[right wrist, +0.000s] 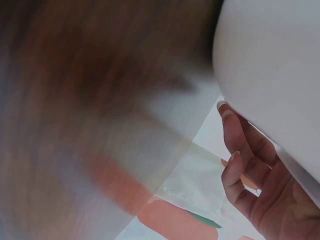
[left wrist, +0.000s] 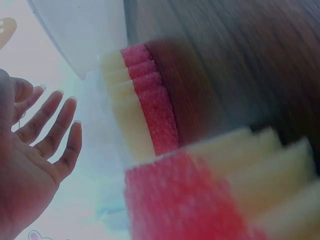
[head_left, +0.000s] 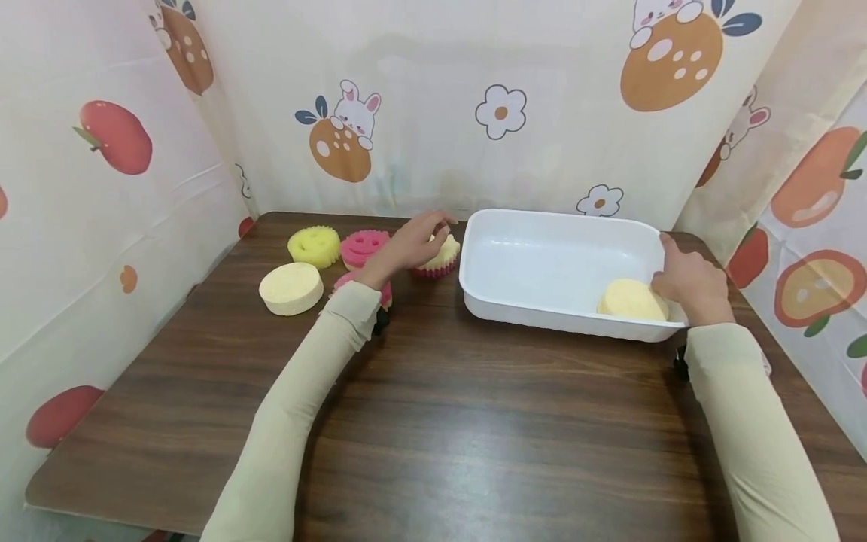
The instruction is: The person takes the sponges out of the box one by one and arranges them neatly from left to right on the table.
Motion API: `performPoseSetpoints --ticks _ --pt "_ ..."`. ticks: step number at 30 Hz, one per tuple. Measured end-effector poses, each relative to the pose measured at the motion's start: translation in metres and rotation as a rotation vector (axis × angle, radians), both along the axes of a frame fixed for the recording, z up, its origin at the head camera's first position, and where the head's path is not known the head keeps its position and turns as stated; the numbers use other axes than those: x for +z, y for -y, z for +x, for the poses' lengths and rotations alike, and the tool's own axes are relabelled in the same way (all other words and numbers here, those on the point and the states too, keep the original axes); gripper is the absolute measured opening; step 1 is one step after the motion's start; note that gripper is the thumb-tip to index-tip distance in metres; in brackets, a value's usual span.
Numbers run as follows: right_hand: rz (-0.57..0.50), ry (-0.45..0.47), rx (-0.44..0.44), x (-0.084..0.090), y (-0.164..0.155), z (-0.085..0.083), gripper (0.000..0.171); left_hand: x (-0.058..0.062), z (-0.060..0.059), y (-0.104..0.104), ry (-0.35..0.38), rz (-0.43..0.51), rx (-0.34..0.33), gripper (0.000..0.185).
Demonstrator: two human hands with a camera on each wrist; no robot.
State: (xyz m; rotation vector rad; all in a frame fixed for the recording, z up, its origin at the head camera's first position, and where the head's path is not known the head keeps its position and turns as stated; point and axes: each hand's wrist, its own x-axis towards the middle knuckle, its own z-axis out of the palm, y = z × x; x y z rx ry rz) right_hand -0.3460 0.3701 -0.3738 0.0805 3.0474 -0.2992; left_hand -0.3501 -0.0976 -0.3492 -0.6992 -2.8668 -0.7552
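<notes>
My left hand (head_left: 420, 239) is over a scalloped sponge (head_left: 440, 260) with a cream top and a pink base, close to the tray's left end. In the left wrist view its fingers (left wrist: 64, 120) are spread, apart from the sponge's side (left wrist: 132, 117). My right hand (head_left: 694, 284) grips the right end of a white rectangular tray (head_left: 542, 263), thumb at the rim and fingers (right wrist: 237, 132) against the outer wall. A round pale yellow sponge (head_left: 633, 299) lies in the tray's near right corner, beside that thumb.
Left of the tray stand a yellow smiley sponge (head_left: 314, 246), a pink smiley sponge (head_left: 362, 247) and a plain pale yellow round sponge (head_left: 291, 289). Another pink scalloped sponge (head_left: 384, 295) is partly hidden under my left wrist. A printed curtain (head_left: 433, 150) closes off the back of the brown table (head_left: 488, 421).
</notes>
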Motion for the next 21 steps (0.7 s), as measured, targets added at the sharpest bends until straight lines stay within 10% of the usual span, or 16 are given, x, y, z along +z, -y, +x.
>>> performPoseSetpoints --ticks 21 --pt "0.008 0.008 -0.011 0.002 0.003 0.003 0.085 -0.001 -0.01 -0.023 0.023 0.076 -0.001 0.042"
